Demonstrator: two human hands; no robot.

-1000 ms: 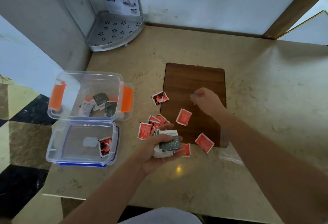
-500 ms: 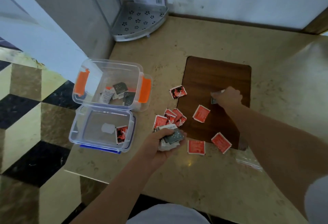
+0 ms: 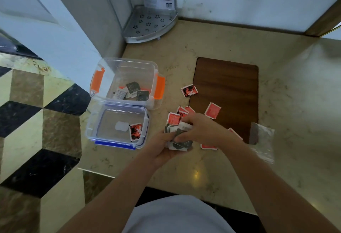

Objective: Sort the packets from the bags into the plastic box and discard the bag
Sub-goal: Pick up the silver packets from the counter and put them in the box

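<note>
1. Two hands are meeting over the table [image 3: 230,158] near its front edge: my left hand [image 3: 162,145] is cupping a stack of grey packets [image 3: 181,141] from below, fingers curled round it.
2. My right hand [image 3: 201,129] is coming down on top of the same stack, fingertips pinching the upper grey packets.
3. Red packets [image 3: 212,110] are lying loose on the table and on the brown mat [image 3: 230,83], right behind and beside my hands; one with a dark print [image 3: 189,90] is sitting apart at the mat's left edge.
4. The clear box with orange clips [image 3: 127,81] is standing open, left of the mat, holding a few grey and white packets [image 3: 132,91] on its floor.
5. The clear box with blue clips [image 3: 118,127] is sitting just in front of it, touching or nearly so, holding one red printed packet [image 3: 135,130] at its right side.
6. The empty clear bag [image 3: 263,140] is lying at the mat's right front corner, right of my right forearm.
7. A white corner shelf [image 3: 149,24] is standing against the wall at the back.
</note>
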